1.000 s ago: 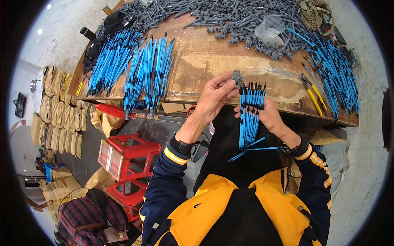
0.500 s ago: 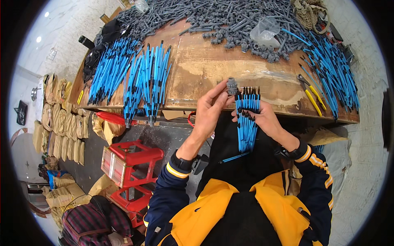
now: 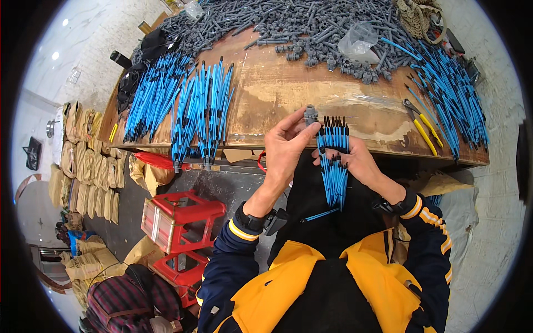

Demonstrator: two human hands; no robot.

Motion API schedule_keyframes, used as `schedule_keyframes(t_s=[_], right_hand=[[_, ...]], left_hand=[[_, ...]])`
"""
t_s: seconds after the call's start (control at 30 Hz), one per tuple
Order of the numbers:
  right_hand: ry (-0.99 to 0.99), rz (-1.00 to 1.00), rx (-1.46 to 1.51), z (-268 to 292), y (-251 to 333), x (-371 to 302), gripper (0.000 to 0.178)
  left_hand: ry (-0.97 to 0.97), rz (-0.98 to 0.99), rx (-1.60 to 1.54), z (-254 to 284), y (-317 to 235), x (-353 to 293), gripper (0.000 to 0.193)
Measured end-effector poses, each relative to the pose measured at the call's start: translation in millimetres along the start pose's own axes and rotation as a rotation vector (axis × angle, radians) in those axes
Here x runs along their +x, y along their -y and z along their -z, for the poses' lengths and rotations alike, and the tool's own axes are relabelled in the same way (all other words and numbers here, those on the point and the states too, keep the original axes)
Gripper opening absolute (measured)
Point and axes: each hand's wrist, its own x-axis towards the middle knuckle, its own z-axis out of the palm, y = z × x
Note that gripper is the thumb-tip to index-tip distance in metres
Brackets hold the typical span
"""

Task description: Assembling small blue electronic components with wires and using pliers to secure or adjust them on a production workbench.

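The left hand (image 3: 286, 145) pinches a small, round, grey plastic fitting (image 3: 311, 115) between its thumb and fingers. The right hand (image 3: 356, 161) is closed around a bunch of thin blue sticks with black ends (image 3: 334, 180). The black tips stand in a row and point away from the person, and the sticks come close together lower down. The grey fitting is just left of those tips; I cannot tell if they touch. One blue stick near the bottom (image 3: 321, 215) pokes out to the left.

Both hands are at the near edge of a brown wooden surface (image 3: 261, 100). At the far side lies a big, messy pile of grey plastic parts (image 3: 222, 23), with a crumpled clear plastic bag (image 3: 357, 43) on its right part. More blue sticks lie on the left in a wide heap (image 3: 152, 102), and beside it are two narrower bunches (image 3: 208, 108). Another heap of blue sticks (image 3: 447, 97) lies on the right, next to pliers with yellow handles (image 3: 425, 138). Down on the floor, to the left, are red plastic stools (image 3: 200, 213).
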Motion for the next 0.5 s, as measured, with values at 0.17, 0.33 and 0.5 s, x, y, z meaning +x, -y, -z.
schedule_keyframes(t_s=[0.17, 0.33, 0.5], right_hand=[[0.007, -0.051, -0.06, 1.3, 5.1, -0.7, 0.035], [-0.018, -0.084, -0.044, 5.7, -1.7, -2.2, 0.033], [-0.111, -0.028, -0.099, 2.5, -9.7, -7.2, 0.025]], left_hand=[[0.015, 0.011, 0.052, 2.7, -2.2, 3.8, 0.044], [0.022, -0.021, 0.049, 0.0, 1.1, 5.5, 0.042], [0.047, 0.018, 0.05, 4.4, 4.1, 9.3, 0.041]])
